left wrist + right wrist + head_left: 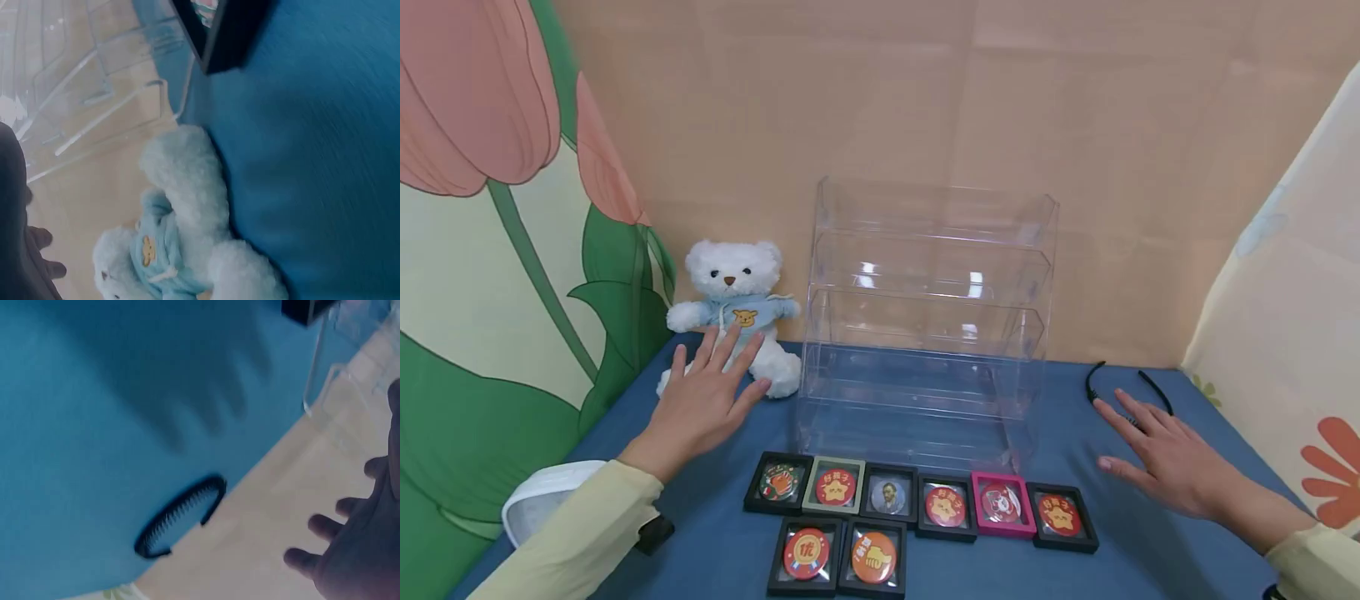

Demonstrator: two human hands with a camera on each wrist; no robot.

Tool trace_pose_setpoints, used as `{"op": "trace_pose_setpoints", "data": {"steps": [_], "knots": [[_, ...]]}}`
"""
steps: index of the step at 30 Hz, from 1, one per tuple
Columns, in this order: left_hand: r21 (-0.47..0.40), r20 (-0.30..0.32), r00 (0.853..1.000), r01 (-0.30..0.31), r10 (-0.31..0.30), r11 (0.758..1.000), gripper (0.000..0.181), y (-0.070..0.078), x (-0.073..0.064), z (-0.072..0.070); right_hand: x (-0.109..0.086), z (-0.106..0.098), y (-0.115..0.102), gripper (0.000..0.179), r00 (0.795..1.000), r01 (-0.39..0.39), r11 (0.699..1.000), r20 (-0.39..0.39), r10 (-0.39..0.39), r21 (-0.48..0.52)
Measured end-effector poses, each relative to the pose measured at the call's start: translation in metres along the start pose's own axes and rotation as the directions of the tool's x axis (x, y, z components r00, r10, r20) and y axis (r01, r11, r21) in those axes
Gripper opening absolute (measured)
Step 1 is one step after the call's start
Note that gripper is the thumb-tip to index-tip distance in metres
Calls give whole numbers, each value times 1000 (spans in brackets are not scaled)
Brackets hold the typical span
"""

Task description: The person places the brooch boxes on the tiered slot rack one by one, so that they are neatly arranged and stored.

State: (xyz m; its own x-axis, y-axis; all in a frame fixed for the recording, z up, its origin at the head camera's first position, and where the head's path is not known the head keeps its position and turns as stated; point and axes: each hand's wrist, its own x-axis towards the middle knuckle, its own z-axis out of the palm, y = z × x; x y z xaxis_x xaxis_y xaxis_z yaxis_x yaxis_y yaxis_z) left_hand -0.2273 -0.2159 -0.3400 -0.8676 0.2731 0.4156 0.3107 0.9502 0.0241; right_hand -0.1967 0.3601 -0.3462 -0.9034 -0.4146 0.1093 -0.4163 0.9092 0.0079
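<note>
Eight square-framed round badges [936, 510] lie face up on the blue tabletop [1157, 550] between the hands, nearer the person; a red one in the front pair reads "优", while the other lettering is too small to read. Six form a back row whose long axis runs left to right, dipping toward the person at the right; two sit before its left part. Both the left hand [696, 408] and the right hand [1180, 458] are empty, fingers extended and spread. Behind the badges stands a clear plastic tiered rack [917, 408]. A white plush bear in a blue top [730, 275] sits upright beyond the left hand, facing the person; a black toothed hairband [178, 515] lies near the right fingertips, ends pointing rearward.
</note>
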Motion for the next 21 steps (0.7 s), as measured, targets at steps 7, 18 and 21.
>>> {"op": "trace_pose_setpoints", "data": {"steps": [7, 18, 21], "knots": [[-213, -34, 993, -115, 111, 970, 66, 14, 18, 13, 3, 18, -18, 82, 954, -75, 964, 301, -6, 256], [-492, -64, 991, -137, 122, 860, 63, 27, 33, 37, 6, 33, -23, 77, 896, -145, 864, 434, -91, 483], [-503, -88, 989, -145, 116, 852, 63, 27, 33, 40, 5, 34, -20, 75, 898, -141, 855, 428, -102, 499]]}}
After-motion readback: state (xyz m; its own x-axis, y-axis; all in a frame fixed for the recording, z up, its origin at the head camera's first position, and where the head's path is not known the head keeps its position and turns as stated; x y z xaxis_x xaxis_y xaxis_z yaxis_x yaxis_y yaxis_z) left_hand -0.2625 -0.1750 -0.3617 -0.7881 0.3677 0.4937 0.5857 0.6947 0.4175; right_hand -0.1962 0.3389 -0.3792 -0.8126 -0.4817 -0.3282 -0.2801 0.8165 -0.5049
